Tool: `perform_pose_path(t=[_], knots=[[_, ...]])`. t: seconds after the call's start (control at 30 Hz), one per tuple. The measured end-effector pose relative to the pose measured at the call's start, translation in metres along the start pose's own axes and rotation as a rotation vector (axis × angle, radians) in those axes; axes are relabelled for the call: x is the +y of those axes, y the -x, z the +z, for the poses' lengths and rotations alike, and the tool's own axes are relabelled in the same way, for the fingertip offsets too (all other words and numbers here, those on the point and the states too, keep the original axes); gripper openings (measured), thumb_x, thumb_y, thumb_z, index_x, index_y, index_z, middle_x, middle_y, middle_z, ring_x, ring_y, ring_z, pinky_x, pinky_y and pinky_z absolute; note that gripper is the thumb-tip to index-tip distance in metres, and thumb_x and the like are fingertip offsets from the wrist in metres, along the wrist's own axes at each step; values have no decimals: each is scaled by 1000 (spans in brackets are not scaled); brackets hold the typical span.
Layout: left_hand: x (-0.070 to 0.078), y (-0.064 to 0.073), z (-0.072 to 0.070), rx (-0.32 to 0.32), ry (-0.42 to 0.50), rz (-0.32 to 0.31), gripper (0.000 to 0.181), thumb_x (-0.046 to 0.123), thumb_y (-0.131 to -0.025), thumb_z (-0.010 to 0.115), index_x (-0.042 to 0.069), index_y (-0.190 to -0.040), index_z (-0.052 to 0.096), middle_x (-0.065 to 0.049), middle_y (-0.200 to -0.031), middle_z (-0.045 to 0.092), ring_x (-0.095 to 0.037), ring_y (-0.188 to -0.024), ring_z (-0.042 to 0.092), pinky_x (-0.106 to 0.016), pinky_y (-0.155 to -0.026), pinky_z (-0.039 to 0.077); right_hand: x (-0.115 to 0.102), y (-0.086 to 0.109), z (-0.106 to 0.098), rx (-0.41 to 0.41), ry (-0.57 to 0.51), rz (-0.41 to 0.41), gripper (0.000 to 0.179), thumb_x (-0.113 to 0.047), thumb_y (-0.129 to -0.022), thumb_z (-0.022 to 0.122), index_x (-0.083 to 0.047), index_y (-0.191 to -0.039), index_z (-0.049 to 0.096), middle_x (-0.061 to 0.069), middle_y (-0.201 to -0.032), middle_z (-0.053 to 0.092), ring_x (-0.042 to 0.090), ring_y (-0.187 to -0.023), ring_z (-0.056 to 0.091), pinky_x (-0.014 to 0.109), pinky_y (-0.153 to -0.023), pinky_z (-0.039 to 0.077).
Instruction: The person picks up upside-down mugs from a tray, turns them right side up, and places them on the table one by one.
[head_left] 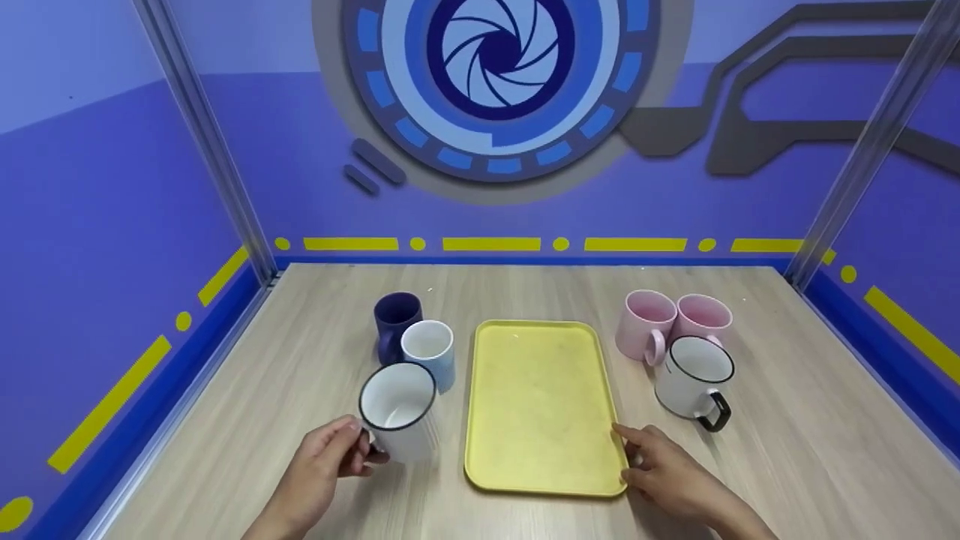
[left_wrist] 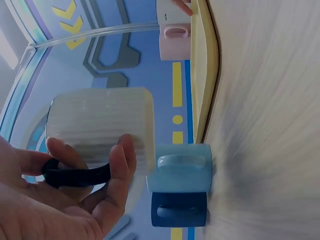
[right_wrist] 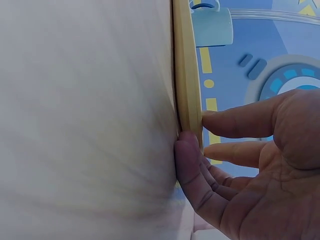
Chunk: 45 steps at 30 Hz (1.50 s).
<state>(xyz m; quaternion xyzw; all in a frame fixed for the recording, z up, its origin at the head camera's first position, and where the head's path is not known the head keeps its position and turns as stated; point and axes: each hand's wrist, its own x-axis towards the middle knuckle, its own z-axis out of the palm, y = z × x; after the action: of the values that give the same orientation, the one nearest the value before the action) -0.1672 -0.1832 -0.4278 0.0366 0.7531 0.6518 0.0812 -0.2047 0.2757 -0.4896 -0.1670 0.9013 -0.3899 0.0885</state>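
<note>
In the head view my left hand (head_left: 319,465) holds a white mug with a dark rim (head_left: 399,412) by its black handle (left_wrist: 75,176). The left wrist view shows this mug raised off the table. Just beyond it stand a light blue mug (head_left: 429,352) and a dark blue mug (head_left: 397,322), close together. My right hand (head_left: 671,472) pinches the right edge of a yellow rectangular tray (head_left: 540,405), near its front corner. That tray lies flat with nothing on it. The right wrist view shows fingertips (right_wrist: 187,150) low against the tray's side.
Right of the tray, two pink mugs (head_left: 645,326) stand side by side behind another white mug with a black handle (head_left: 694,379). Blue printed walls (head_left: 487,217) with metal corner posts (head_left: 210,142) enclose the wooden table (head_left: 247,390) at the back and sides.
</note>
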Motion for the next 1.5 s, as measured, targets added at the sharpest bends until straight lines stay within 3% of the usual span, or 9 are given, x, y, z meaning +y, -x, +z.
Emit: perform_pose_path(t=[0.2,0.37,0.6,0.87,1.23,1.5], knots=[[-4,4,-9,122,46,-100,35,21,-113,33,1,-95,56,0,-76,54,-17,-100,73,-30,-83,59,2,2,0,12,-11,-23,64,-4,-88,73,13,-145,48,7,-99,55,3,-85,50,21,-70,44],[-12,0,-9,199,105,-149,33,17,-113,32,1,-97,56,-1,-77,55,-16,-98,72,-30,-82,59,3,2,-1,10,10,-20,64,-3,-88,72,13,-145,48,7,-97,55,2,-82,50,22,-68,44],[-22,-17,-5,315,171,-269,34,20,-113,35,-1,-101,60,-6,-87,60,-19,-92,69,-31,-79,58,2,2,-1,-1,9,-29,65,-2,-88,72,14,-146,47,8,-97,56,3,-82,50,23,-67,45],[-30,-31,-9,308,205,-357,33,22,-113,35,-1,-108,59,-7,-95,62,-20,-91,65,-33,-82,57,1,1,1,13,46,-35,65,-4,-87,73,12,-145,49,6,-97,55,4,-84,50,23,-71,43],[-31,-46,-5,297,188,-276,33,19,-112,37,-2,-105,60,-6,-88,62,-18,-83,62,-29,-73,55,-1,2,0,12,39,-10,65,-6,-88,74,10,-147,49,6,-98,55,5,-85,50,23,-70,43],[-31,-54,-2,289,187,-286,33,20,-112,36,-3,-111,60,-5,-91,62,-16,-85,62,-28,-74,55,-1,1,1,-5,2,-20,67,-3,-88,72,15,-147,45,9,-100,55,4,-84,50,22,-70,44]])
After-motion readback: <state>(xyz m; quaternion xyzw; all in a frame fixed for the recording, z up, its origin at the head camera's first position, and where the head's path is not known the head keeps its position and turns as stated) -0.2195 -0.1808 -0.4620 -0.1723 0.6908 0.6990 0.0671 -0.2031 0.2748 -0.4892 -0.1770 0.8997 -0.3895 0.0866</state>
